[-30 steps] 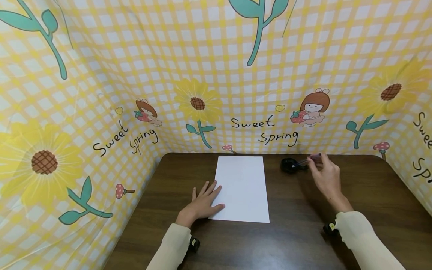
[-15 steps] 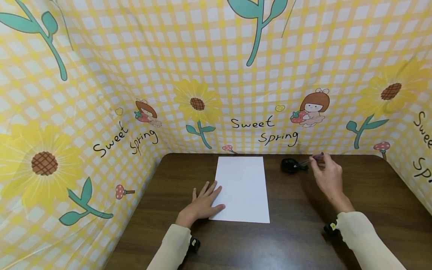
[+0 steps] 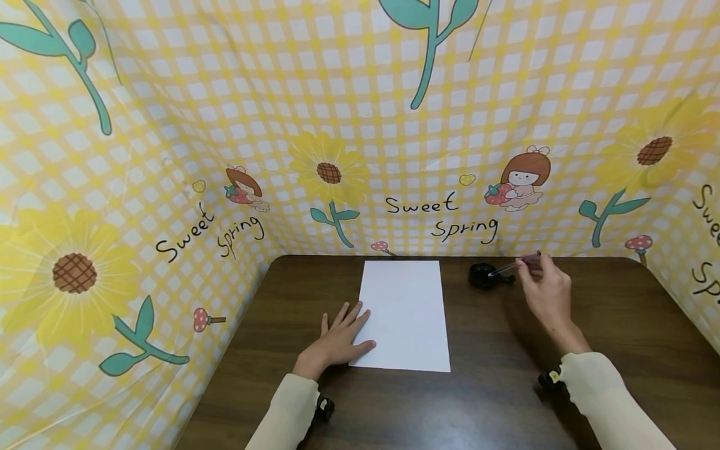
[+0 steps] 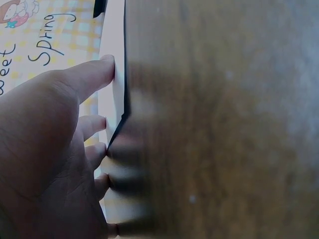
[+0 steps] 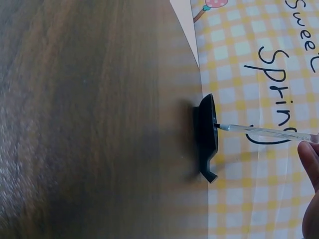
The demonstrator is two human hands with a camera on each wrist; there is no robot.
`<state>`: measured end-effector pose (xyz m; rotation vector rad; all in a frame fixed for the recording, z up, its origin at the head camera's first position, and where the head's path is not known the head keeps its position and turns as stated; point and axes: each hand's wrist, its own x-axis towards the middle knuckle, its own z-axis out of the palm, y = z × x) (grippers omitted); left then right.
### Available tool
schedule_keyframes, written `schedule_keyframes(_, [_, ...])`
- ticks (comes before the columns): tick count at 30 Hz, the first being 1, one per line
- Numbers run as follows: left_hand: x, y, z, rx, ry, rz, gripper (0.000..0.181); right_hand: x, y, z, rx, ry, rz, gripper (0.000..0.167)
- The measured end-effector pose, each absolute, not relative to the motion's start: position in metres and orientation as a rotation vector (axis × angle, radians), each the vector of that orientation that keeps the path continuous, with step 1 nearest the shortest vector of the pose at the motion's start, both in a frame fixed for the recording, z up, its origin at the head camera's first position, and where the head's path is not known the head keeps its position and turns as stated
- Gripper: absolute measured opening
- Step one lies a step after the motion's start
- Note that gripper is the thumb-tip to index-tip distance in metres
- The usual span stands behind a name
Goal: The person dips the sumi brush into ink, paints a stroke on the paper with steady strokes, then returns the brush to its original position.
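Observation:
A white sheet of paper (image 3: 406,315) lies on the table. My left hand (image 3: 334,342) rests on its left edge with the fingers spread; in the left wrist view the thumb (image 4: 94,77) and fingertips press along the paper's edge. At the far right my right hand (image 3: 547,300) pinches a thin clear-handled brush (image 3: 507,269). The brush slants down to the left, its dark tip over a small black ink dish (image 3: 482,276). In the right wrist view the tip of the brush (image 5: 264,131) meets the rim of the dish (image 5: 205,129), which has a short curved handle.
The dark wooden table (image 3: 388,409) has its far edge against a yellow checked cloth (image 3: 405,150) printed with flowers and lettering. The cloth also stands along the left and right sides. The ink dish sits near the far edge, right of the paper.
My right hand has shifted slightly to the right and away with the brush, whose tip stays at the ink dish. My left hand and the paper hold their places.

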<state>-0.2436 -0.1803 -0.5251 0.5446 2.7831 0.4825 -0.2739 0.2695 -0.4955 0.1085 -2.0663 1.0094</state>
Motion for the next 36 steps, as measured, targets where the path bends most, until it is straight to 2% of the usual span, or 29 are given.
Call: schedule_keyframes(36, [-0.2449,-0.1802,-0.5263,0.537,2.773,0.473,0.080,-0.2702,0.2757,-0.4960,0.086,-2.040,1.055,0.019])
